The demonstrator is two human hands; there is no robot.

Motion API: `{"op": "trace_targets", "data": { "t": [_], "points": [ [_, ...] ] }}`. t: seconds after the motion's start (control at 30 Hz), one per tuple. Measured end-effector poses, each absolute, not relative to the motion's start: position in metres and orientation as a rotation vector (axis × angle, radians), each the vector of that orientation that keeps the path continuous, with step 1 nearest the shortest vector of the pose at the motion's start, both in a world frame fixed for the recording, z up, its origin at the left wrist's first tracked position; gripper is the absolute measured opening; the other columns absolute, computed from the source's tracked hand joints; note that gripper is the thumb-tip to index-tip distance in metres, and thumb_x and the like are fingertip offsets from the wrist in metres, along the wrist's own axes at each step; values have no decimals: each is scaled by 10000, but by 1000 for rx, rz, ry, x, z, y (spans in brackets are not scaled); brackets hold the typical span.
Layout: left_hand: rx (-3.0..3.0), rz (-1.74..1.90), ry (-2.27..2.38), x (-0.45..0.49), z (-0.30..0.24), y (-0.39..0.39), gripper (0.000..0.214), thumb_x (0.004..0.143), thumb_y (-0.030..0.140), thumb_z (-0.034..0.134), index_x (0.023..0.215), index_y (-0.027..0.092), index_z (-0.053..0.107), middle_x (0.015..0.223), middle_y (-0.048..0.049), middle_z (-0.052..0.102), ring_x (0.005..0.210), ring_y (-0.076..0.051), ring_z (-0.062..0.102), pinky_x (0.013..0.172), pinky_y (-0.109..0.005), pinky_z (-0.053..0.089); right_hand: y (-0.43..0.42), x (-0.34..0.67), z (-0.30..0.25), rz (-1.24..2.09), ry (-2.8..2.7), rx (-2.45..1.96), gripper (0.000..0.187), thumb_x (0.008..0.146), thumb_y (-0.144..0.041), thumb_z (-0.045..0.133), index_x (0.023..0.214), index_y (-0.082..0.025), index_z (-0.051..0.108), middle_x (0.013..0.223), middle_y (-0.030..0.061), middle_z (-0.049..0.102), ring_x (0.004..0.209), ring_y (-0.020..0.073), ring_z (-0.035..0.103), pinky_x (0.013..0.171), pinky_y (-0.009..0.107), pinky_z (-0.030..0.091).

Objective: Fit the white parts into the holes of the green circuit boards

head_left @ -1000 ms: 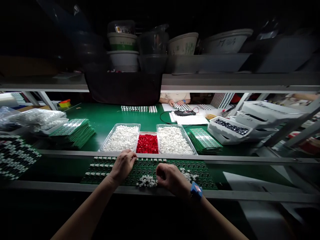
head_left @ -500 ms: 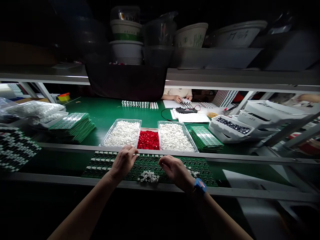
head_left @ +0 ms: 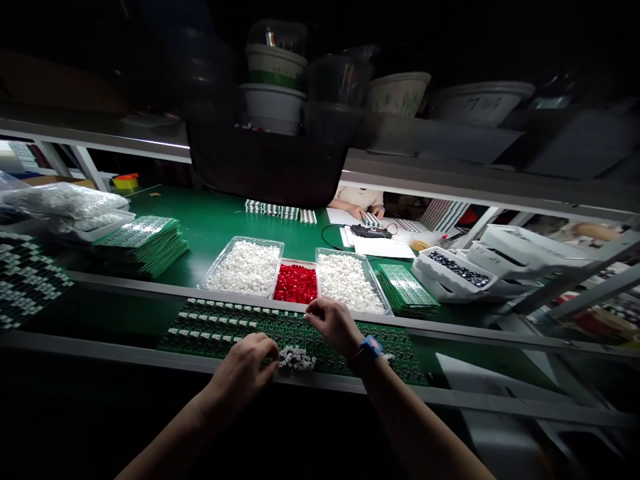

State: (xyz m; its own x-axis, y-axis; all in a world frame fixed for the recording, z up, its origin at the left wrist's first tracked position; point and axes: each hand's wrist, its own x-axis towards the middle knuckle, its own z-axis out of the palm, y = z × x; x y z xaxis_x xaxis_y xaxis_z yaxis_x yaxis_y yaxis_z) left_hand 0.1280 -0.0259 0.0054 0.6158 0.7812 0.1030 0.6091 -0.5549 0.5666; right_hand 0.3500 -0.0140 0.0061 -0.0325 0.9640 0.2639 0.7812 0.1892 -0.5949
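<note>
A heap of small white components [head_left: 297, 359] is piled on a green circuit board [head_left: 215, 340], between the hands. The left hand [head_left: 243, 373] is curled, its fingers [head_left: 270, 353] just beside the heap; the right hand [head_left: 334, 327] is rested near the board's far edge. Whether anything is held cannot be told.
</note>
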Motion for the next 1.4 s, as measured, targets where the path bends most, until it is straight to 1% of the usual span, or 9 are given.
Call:
{"op": "trace_targets", "data": {
  "t": [0.13, 0.27, 0.5, 0.77, 0.87, 1.03, 1.2, 1.27, 1.4],
  "points": [
    [2206, 595, 1133, 124, 4, -31, 126, 801, 123, 511, 841, 161, 624, 774, -26, 675, 708, -160, 626, 689, -256, 480, -7, 340, 12, 307, -1984, -1783, 120, 828, -160, 583, 851, -166, 701, 876, 52, 674, 774, 150, 616, 720, 242, 433],
    [2122, 708, 1129, 116, -1, -33, 180, 813, 175, 529, 926, 163, 669, 872, -50, 717, 794, -180, 660, 744, -269, 502, -6, 330, 20, 220, -2104, -1946, 177, 877, -196, 525, 902, -179, 700, 936, 66, 665, 808, 167, 617, 701, 250, 412],
    [2014, 765, 1109, 109, -8, -33, 189, 811, 212, 557, 926, 168, 701, 878, -53, 732, 808, -184, 675, 755, -267, 519, -4, 321, 29, 166, -2193, -2060, 194, 881, -200, 503, 870, -171, 694, 929, 74, 651, 796, 171, 614, 670, 256, 391],
    [2024, 804, 1044, 110, -5, -30, 178, 815, 227, 555, 830, 171, 723, 823, -47, 706, 732, -160, 659, 676, -236, 509, 0, 325, 28, 245, -2173, -1989, 124, 827, -192, 569, 834, -177, 692, 907, 55, 659, 779, 161, 601, 670, 248, 394],
    [2034, 800, 1071, 111, -6, -27, 177, 805, 227, 560, 838, 170, 725, 822, -52, 715, 750, -170, 666, 702, -248, 510, -5, 329, 30, 246, -2118, -1967, 107, 819, -204, 596, 862, -175, 690, 909, 53, 662, 777, 156, 601, 682, 243, 404],
    [1999, 769, 1149, 112, -4, -16, 152, 778, 271, 606, 828, 171, 710, 802, -36, 739, 746, -178, 677, 707, -247, 510, -36, 342, 34, 339, -2165, -1804, 165, 833, -156, 551, 874, -179, 710, 897, 44, 673, 784, 144, 617, 718, 226, 426],
    [2152, 774, 1158, 124, 2, 2, 125, 798, 253, 585, 789, 175, 682, 733, -12, 711, 669, -156, 650, 650, -234, 493, -66, 351, 27, 497, -2289, -1734, 272, 788, -103, 560, 959, -233, 726, 920, 23, 678, 787, 144, 627, 712, 219, 432],
    [2269, 814, 1155, 133, 3, 10, 122, 812, 215, 564, 805, 176, 679, 776, -22, 700, 711, -161, 644, 695, -251, 493, -71, 352, 22, 504, -2285, -1745, 247, 780, -132, 593, 957, -243, 724, 922, 23, 669, 784, 150, 622, 703, 222, 431],
    [2457, 850, 1162, 148, 7, 24, 149, 833, 153, 530, 828, 167, 678, 826, -56, 667, 817, -195, 630, 776, -294, 487, -74, 351, 13, 531, -2197, -1717, 103, 764, -175, 638, 837, -206, 704, 869, 24, 651, 766, 148, 604, 686, 214, 427]
  ]
}}
